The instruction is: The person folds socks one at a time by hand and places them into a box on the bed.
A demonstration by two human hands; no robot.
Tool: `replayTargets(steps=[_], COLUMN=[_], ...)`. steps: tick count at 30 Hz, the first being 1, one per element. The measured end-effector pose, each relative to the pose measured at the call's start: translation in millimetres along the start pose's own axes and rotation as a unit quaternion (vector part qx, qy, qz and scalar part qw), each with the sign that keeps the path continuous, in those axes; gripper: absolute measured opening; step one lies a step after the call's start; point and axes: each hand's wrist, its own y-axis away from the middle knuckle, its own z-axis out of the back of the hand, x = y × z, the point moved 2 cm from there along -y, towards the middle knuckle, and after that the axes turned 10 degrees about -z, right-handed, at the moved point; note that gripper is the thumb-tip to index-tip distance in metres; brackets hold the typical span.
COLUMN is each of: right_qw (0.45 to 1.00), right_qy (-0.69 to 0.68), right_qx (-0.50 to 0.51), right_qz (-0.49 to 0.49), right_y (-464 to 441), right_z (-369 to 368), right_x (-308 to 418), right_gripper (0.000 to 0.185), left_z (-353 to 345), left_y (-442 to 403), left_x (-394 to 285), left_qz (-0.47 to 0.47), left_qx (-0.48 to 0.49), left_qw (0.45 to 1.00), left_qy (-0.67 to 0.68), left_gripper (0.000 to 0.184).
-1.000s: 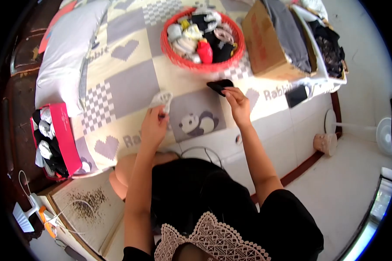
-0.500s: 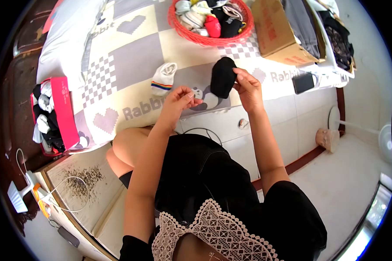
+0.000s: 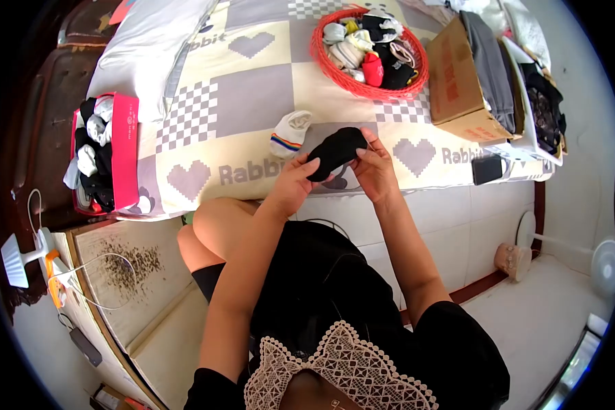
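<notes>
A black sock (image 3: 337,153) is stretched between my two hands, just above the front edge of the bed. My left hand (image 3: 296,183) pinches its lower left end, thumb on top. At the upper right end, my right hand (image 3: 376,168) grips it between thumb and fingers. Behind my left hand, a white sock with a rainbow stripe (image 3: 291,135) lies on the bedspread. Farther back stands a red woven basket (image 3: 321,65) filled with socks of several colours.
At the left of the bed (image 3: 260,82) sits a pink box (image 3: 126,150) of black and white socks. A cardboard box (image 3: 454,82) with grey cloth and a white bin (image 3: 526,102) stand at the right. A phone (image 3: 486,170) lies near the bed's front edge.
My left hand has come over and taken hold of the black sock, which was hanging from my right hand alone. The sock has turned from upright to slanted. The view has shifted slightly.
</notes>
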Motion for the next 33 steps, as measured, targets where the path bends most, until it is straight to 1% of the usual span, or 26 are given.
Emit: replayTargets(steps=[1, 2, 4, 6, 7, 8, 9, 10, 11, 12, 13, 14, 15, 16, 18, 19, 20, 21, 22, 24, 25, 27, 28, 30, 32, 33], right_qw=[1.000, 1.000, 1.000, 1.000, 1.000, 1.000, 0.986, 0.950, 0.910, 0.910, 0.815, 0.690, 0.664, 0.665, 0.705, 0.706, 0.656, 0.602, 0.604, 0.464, 0.454, 0.444, 0.432, 0.427, 0.418, 0.415], right_qy=[0.006, 0.008, 0.004, 0.014, 0.022, 0.023, 0.141, 0.256, 0.357, 0.358, 0.498, 0.620, 0.640, 0.640, 0.617, 0.617, 0.656, 0.690, 0.689, 0.777, 0.792, 0.796, 0.801, 0.805, 0.812, 0.812], right_qx=[0.015, 0.017, 0.030, 0.014, -0.003, -0.001, 0.028, 0.055, -0.009, -0.008, -0.024, -0.038, -0.065, -0.063, -0.157, -0.154, -0.196, -0.237, -0.238, -0.231, -0.200, -0.195, -0.192, -0.197, -0.201, -0.202], right_qz=[-0.007, -0.008, -0.008, -0.005, -0.001, -0.002, 0.085, 0.171, 0.210, 0.209, 0.296, 0.371, 0.381, 0.381, 0.311, 0.311, 0.318, 0.324, 0.323, 0.356, 0.357, 0.362, 0.368, 0.362, 0.353, 0.355], right_y=[-2, -3, -5, -4, -3, -7, -7, -6, -1, 2, 6, 10, 8, 5, -4, -6, -8, -8, -7, -4, -3, -8, -7, -10, -11, -13], right_z=[5, 7, 6, 3, 1, 8, 6, 3, 6, -1, -8, -12, -8, -1, 20, 28, 35, 40, 45, 49, 52, 56, 56, 57, 60, 63], right_x=[-3, -4, -5, -5, -6, -7, -4, -1, 2, 8, 14, 16, 15, 13, 6, 1, -4, -8, -13, -24, -26, -28, -31, -31, -34, -35], right_gripper=[0.043, 0.043, 0.045, 0.041, 0.038, 0.038, 0.033, 0.030, 0.026, 0.026, 0.024, 0.023, 0.022, 0.022, 0.016, 0.016, 0.013, 0.017, 0.017, 0.030, 0.034, 0.034, 0.034, 0.036, 0.036, 0.039], left_z=[2, 4, 8, 13, 16, 21, 21, 21, 19, 12, 8, 1, -3, 2, 19, 25, 32, 34, 37, 45, 48, 63, 69, 78, 85, 91], left_y=[0, 0, 2, 3, 3, 2, 3, 3, 5, 9, 9, 9, 10, 9, 3, 1, -1, -1, 1, 1, 0, -1, 1, -6, -7, -9], left_x=[-4, -7, -7, -6, -4, -3, -6, -8, -17, -24, -26, -28, -29, -24, -4, 0, 3, 0, -2, -9, -13, -18, -19, -24, -36, -41], left_qz=[-0.023, -0.044, -0.042, -0.019, -0.021, -0.051, -0.077, -0.079, -0.232, -0.360, -0.360, -0.390, -0.419, -0.419, -0.363, -0.362, -0.367, -0.372, -0.371, -0.342, -0.340, -0.272, -0.263, -0.234, -0.211, -0.196], left_qx=[0.015, 0.030, 0.018, -0.021, -0.021, -0.017, -0.014, -0.015, 0.001, 0.017, 0.016, 0.007, -0.002, -0.004, -0.012, -0.014, -0.019, -0.022, -0.021, -0.081, -0.079, -0.111, -0.107, -0.070, -0.044, 0.003], left_qw=[0.998, 0.992, 0.993, 0.982, 0.982, 0.998, 0.984, 0.984, 0.880, 0.688, 0.689, 0.638, 0.585, 0.584, 0.581, 0.580, 0.609, 0.637, 0.637, 0.690, 0.691, 0.691, 0.695, 0.716, 0.709, 0.729], left_qy=[0.057, 0.113, 0.107, 0.185, 0.185, 0.014, -0.157, -0.157, -0.414, -0.630, -0.629, -0.663, -0.695, -0.695, -0.728, -0.730, -0.703, -0.674, -0.676, -0.632, -0.633, -0.660, -0.661, -0.654, -0.671, -0.655], left_gripper=[0.036, 0.037, 0.041, 0.033, 0.033, 0.026, 0.025, 0.025, 0.026, 0.028, 0.028, 0.027, 0.026, 0.026, 0.024, 0.024, 0.024, 0.024, 0.024, 0.026, 0.026, 0.031, 0.031, 0.035, 0.038, 0.040])
